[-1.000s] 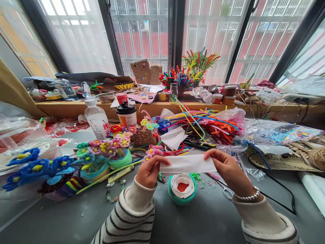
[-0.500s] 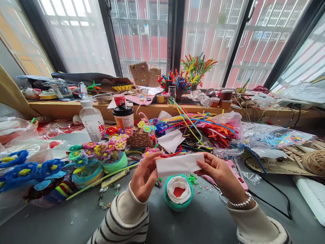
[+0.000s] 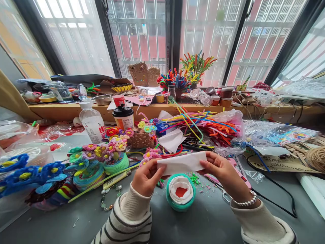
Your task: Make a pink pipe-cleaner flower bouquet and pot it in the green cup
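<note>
Both of my hands hold a white strip of folded paper [image 3: 181, 163] level above the grey table. My left hand [image 3: 146, 177] pinches its left end and my right hand [image 3: 220, 169] pinches its right end, fingers closed on it. Just below the strip stands a small teal chenille pot [image 3: 180, 202], lined with white and red in the middle. Green crumbs [image 3: 195, 178] lie beside the pot. Striped sleeves cover both wrists, and a bead bracelet [image 3: 245, 202] sits on the right one.
Chenille flowers in blue [image 3: 27, 171] and pink [image 3: 109, 147] crowd the left. A heap of coloured pipe cleaners [image 3: 203, 125] lies behind the hands. A plastic bottle [image 3: 91, 122] and a cup [image 3: 123, 117] stand at the back. Scissors [image 3: 225, 196] and a black cable [image 3: 276, 189] lie right.
The strip is held shorter between my hands, which have come closer together, the right one moving left. The view has shifted slightly.
</note>
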Demonstrator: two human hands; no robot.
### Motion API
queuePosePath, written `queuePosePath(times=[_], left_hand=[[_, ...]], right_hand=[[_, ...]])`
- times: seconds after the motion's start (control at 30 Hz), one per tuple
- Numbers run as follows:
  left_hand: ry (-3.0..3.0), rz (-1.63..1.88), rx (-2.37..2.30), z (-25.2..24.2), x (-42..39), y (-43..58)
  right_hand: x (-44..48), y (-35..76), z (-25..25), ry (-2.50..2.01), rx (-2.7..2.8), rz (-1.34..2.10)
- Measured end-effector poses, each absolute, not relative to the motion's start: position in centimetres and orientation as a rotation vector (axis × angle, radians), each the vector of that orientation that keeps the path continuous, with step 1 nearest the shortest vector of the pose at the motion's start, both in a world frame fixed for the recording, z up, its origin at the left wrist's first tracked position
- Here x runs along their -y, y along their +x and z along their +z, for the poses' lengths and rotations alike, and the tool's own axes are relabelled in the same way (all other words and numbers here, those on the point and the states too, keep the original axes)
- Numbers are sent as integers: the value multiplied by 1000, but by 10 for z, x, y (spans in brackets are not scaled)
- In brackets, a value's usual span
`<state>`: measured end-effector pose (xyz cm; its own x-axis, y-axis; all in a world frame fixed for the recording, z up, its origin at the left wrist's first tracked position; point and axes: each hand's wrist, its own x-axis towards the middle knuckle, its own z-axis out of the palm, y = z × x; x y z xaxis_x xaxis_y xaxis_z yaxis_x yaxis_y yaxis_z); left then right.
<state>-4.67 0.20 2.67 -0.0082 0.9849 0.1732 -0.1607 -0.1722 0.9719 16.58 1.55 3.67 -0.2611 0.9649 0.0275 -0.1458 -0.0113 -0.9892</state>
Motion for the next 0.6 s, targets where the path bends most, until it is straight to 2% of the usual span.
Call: queuePosePath(times=[0.27,0.6], left_hand=[[1243,1430,-976,30,0,-50],[1687,1530,-852,22,-5,-55]], right_hand=[[-16,172,36,-998,1337,1413],[-14,171,37,-976,1252,1365]])
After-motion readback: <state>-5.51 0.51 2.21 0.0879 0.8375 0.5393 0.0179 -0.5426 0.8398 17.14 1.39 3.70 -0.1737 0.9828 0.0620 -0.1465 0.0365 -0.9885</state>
